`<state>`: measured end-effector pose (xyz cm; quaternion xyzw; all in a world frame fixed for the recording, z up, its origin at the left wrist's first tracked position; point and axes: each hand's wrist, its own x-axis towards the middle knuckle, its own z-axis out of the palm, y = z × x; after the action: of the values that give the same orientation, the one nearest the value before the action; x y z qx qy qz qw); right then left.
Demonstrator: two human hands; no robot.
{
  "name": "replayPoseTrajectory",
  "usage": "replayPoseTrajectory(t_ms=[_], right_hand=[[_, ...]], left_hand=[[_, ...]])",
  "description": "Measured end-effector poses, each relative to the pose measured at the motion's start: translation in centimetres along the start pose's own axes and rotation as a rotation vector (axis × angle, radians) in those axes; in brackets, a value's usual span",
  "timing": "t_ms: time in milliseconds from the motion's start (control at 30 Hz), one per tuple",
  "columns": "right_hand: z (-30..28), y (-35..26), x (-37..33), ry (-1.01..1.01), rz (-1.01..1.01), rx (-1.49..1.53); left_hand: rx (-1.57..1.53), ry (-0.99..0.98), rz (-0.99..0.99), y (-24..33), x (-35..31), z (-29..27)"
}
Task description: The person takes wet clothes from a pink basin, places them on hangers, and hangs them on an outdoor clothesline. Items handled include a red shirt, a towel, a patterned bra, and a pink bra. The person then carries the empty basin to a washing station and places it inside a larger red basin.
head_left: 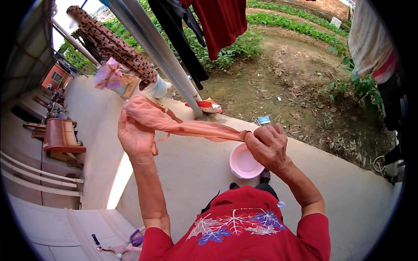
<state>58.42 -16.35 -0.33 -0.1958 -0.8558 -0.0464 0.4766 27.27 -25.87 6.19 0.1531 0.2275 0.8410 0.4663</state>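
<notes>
**Wrung garment stretched between both hands**

A peach-pink undergarment (183, 126) runs left to right, twisted into a rope, its long axis nearly level. The left hand (136, 137) cups the bunched end, fingers curled about it; the right hand (267, 148) is fisted tight on the thin end, directly above a pink basin (244, 163) on the concrete floor (348, 195).

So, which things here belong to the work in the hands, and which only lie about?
In hand: pink bra, stretched between left hand and right hand; pink basin below; metal pole with hanging red garment.

Lying about: wooden bench, red-and-white litter, small blue packet.
</notes>
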Motion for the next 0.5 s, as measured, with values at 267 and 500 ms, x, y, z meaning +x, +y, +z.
replayPoseTrajectory(t_ms=[267, 500], right_hand=[[2.0, -0.3, -6.3, -0.010, 0.009, 0.054], [5.9, -4.5, -10.9, -0.230, 0.147, 0.279]], left_hand=[[-0.209, -0.184, -0.132, -1.2, -0.3, 0.8], [-0.119, -0.102, -0.129, -3.1, 0.3, 0.8]])
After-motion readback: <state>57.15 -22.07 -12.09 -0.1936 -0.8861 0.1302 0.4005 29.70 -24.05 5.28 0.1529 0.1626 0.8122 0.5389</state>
